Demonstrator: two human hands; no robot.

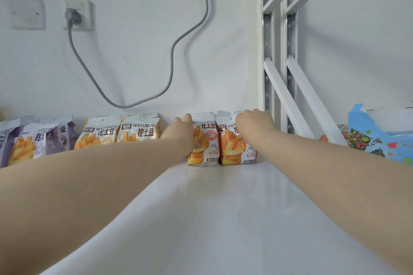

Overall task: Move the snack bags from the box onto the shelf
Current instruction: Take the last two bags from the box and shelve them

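Snack bags stand in a row along the back of the white shelf [223,207], against the wall. Two red-orange bags stand side by side near the middle. My left hand [181,131] grips the left red-orange bag [206,140] at its left edge, thumb on the front. My right hand [252,125] holds the right red-orange bag [234,149] by its top right part, fingers curled over it. Left of them stand two yellow bags [120,133] and several purple bags [33,140]. The box is not in view.
A grey cable [172,51] hangs down the wall from a socket [77,14]. White shelf uprights and diagonal braces [281,73] rise just right of my right hand. A colourful blue package [375,136] lies at the far right.
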